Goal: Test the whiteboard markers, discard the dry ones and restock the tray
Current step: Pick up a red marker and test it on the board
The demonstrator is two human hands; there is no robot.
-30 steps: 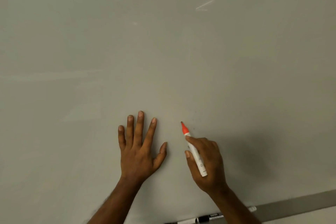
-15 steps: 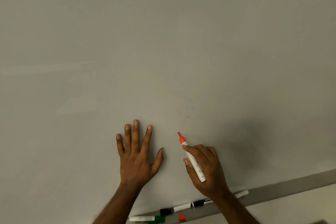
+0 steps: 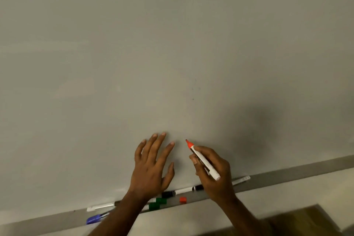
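- The whiteboard (image 3: 172, 44) fills the view from 9 o'clock through 12 to 3 o'clock. Its surface is grey-white, with a few faint specks near centre.
- The tray (image 3: 287, 177) is a grey ledge along the board's lower edge. It slopes across the view from 8 o'clock up to 4 o'clock.
- A brown wooden surface (image 3: 302, 220) sits at 5 o'clock, below the tray.
- The left hand (image 3: 150, 170) is at 6 o'clock, released, with its fingers straight and spread toward the board. Contact with the board cannot be confirmed.
- The right hand (image 3: 216, 180) is just beside it, at its 3 o'clock, grasping the orange marker (image 3: 204, 162) between thumb and curled fingers.
- The orange marker is uncapped. Its tip points to 11 o'clock, close to the board, and its white barrel slants down to 5 o'clock.
- A white marker (image 3: 100, 206) and a blue marker (image 3: 94, 219) lie in the tray at 7 o'clock, partly hidden by the left forearm.
- Two black-capped markers (image 3: 168, 194) (image 3: 198, 188) lie end to end in the tray between the wrists.
- A white barrel end (image 3: 241, 179) shows at the right hand's 3 o'clock.
- Two green caps (image 3: 160, 201) (image 3: 153, 206) sit in the tray at the left wrist's 4 o'clock.
- An orange cap (image 3: 183, 199) stands loose in the tray between the forearms.
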